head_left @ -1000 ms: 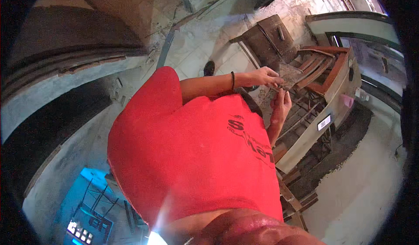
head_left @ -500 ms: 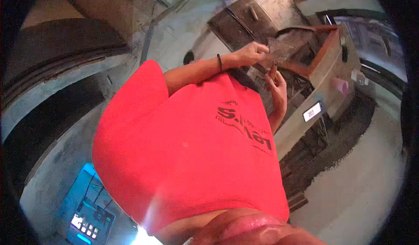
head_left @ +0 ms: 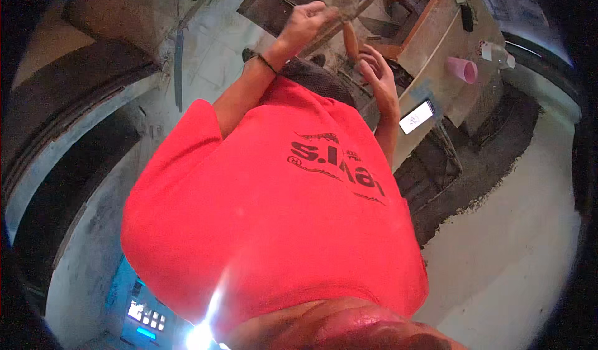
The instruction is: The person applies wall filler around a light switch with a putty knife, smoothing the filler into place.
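A tool with a brown wooden handle [head_left: 350, 40] and a flat greyish blade [head_left: 341, 0], apparently a trowel, is between my hands. My left hand [head_left: 304, 25], wearing a dark wristband, is closed at the blade's left edge; its fingertips blur against the blade. Beside the lower end of the handle is my right hand [head_left: 380, 79], its thumb and fingers apart and slightly curled. Whether those fingertips touch the handle is hard to make out. Beyond the hands is an open wooden frame or drawer [head_left: 423, 17] with dark pieces in it.
A lit phone [head_left: 416, 117] lies on the pale surface to my right. Further along it are a pink cup [head_left: 462, 70], a clear bottle [head_left: 498, 56] and a dark object [head_left: 466, 17]. Pale floor tiles [head_left: 215, 63] show at the left. A dark rough strip [head_left: 492, 169] curves along the right.
The view has shifted, so hands and surroundings sit higher and further left. The tool's blade now shows beside my left hand, and my right hand's fingers look looser around the handle.
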{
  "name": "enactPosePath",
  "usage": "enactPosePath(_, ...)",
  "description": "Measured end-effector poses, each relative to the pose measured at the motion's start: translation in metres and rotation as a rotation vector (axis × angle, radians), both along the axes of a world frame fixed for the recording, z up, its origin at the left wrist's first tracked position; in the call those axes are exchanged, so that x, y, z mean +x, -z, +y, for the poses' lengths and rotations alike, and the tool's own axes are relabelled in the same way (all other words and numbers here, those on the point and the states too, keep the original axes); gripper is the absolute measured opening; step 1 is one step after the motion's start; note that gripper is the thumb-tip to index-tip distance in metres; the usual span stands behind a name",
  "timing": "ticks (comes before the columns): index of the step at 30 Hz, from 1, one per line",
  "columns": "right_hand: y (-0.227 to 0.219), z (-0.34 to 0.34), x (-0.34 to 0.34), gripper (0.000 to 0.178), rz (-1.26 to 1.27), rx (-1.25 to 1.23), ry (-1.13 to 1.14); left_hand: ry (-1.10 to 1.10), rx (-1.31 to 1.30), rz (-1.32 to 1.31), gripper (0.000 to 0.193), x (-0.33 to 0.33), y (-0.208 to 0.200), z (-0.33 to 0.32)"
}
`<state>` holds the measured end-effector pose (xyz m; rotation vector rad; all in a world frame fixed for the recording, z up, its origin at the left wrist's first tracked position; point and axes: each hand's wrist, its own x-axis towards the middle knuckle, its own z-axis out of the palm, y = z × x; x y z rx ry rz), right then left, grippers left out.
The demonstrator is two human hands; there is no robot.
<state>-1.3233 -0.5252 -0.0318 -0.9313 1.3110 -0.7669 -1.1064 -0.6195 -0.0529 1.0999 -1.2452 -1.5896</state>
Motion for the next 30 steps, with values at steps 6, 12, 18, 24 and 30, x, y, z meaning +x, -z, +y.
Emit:
enactPosePath(6,0.003,-0.045,0.016,0.052,-0.161,-0.083,-0.016,-0.247,0.111,0.083,0.022,0.025,0.008,-0.016)
enactPosePath(12,0.01,-0.083,0.025,0.067,-0.255,-0.17,-0.146,-0.394,0.164,0.106,0.024,0.057,-0.006,-0.018)
enactPosePath(18,0.0,-0.101,0.028,0.065,-0.262,-0.225,-0.201,-0.525,0.196,0.028,0.036,0.046,-0.042,-0.015)
enactPosePath(24,-0.004,-0.105,0.043,0.06,-0.156,-0.207,-0.252,-0.54,0.17,0.196,0.019,0.055,-0.005,-0.019)
enactPosePath(30,0.018,-0.109,0.091,0.046,-0.204,-0.192,-0.421,-0.38,0.196,0.074,0.023,0.063,-0.01,-0.014)
